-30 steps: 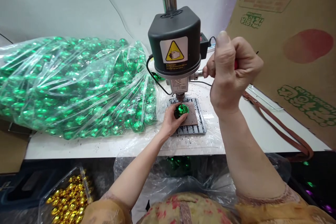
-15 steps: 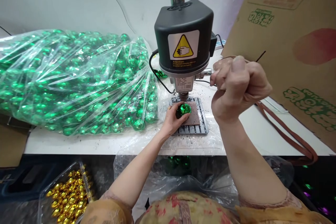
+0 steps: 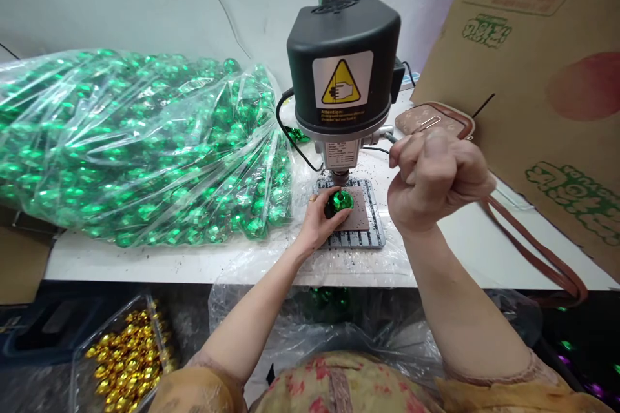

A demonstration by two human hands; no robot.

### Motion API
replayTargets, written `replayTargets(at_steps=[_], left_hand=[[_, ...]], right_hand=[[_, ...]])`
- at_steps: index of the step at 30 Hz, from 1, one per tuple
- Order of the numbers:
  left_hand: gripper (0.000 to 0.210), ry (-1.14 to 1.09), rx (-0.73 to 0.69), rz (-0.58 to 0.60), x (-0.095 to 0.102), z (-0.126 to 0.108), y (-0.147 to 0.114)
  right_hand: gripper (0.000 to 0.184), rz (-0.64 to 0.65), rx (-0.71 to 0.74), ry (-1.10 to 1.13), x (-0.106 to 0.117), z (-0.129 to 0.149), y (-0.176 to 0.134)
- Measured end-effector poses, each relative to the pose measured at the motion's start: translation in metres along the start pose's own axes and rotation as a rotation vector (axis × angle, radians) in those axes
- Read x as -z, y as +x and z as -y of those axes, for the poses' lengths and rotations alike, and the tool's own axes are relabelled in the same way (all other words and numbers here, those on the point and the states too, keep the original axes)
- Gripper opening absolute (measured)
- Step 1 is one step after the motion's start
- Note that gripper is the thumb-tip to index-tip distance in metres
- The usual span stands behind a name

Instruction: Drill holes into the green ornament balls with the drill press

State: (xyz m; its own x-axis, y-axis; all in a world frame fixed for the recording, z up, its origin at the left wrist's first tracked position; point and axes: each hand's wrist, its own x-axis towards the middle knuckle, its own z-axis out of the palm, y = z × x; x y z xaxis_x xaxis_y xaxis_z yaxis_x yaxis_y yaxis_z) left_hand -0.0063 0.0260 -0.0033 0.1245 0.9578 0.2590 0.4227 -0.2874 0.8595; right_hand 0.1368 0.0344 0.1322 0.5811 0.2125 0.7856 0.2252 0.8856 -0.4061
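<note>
My left hand [image 3: 317, 218] holds a shiny green faceted ball [image 3: 343, 201] between thumb and fingers, under the chuck of a small black bench drill press [image 3: 345, 22]. The ball rests on a brown board [image 3: 360, 213] over the slotted metal base plate [image 3: 378, 235]. The drill bit meets the ball's top; whether it has gone in I cannot tell. My right hand [image 3: 436, 177] is closed round the drill press lever [image 3: 386, 132] at the machine's right side, hiding most of it. Dark specks lie scattered about the base.
A large clear plastic bag [image 3: 145, 148] of green balls fills the table's left. Below it, a clear bin [image 3: 155, 322] holds small gold balls. On the right stand a cardboard box [image 3: 537, 77] and a patterned purse [image 3: 436, 117] with a brown strap [image 3: 533, 251].
My right hand has come down a little with the lever, uncovering the purse behind it. My left hand keeps the ball in the same place.
</note>
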Motion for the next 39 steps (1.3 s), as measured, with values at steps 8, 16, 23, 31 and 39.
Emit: replayTargets(at_steps=[8, 16, 23, 31, 39], left_hand=[[0.051, -0.023, 0.011, -0.007, -0.001, 0.0, 0.0], [0.05, 0.036, -0.004, 0.004, 0.0, 0.0, -0.001], [0.049, 0.085, -0.038, -0.002, -0.001, 0.003, -0.001], [0.05, 0.059, -0.014, 0.005, -0.001, 0.002, 0.0], [0.042, -0.013, 0.025, -0.057, 0.009, -0.022, -0.037]], right_hand=[[0.053, -0.047, 0.084, 0.182, -0.002, -0.007, -0.003], [0.053, -0.026, 0.1, 0.191, 0.002, -0.007, -0.007], [0.049, 0.062, 0.126, 0.21, 0.011, -0.01, -0.012], [0.053, -0.021, 0.015, 0.115, -0.001, 0.0, 0.001], [0.044, 0.1, -0.156, 0.019, -0.019, 0.009, 0.042]])
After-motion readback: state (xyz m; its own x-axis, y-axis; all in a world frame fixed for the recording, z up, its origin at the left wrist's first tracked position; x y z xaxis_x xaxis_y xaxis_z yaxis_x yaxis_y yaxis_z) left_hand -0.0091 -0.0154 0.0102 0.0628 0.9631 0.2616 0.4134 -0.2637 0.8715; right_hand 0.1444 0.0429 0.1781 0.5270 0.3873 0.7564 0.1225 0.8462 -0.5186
